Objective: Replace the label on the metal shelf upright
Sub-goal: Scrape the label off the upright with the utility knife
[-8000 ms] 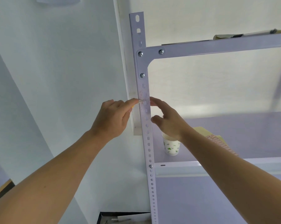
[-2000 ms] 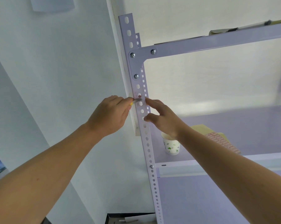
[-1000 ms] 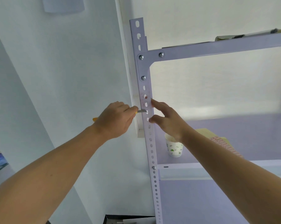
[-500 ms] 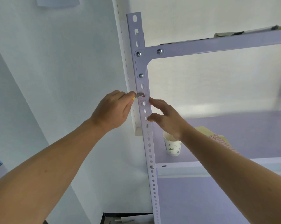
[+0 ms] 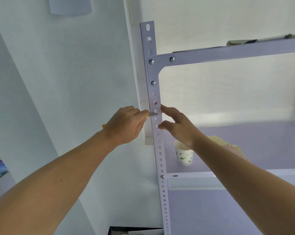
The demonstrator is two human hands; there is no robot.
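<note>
Left hand (image 5: 124, 126): fingers clamped on blade (image 5: 153, 114)
Right hand (image 5: 179, 128): fingers apart, bracing upright (image 5: 157, 141)
Scraping: keep blade flat against residue (image 5: 154, 100)

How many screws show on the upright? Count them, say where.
4 screws: two on the corner bracket's top, one at its foot, one by the lower shelf. The hands may hide more.

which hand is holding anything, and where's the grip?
Left hand grips a yellow-handled scraper by its handle. Right hand holds nothing; its fingers brace the upright.
</note>
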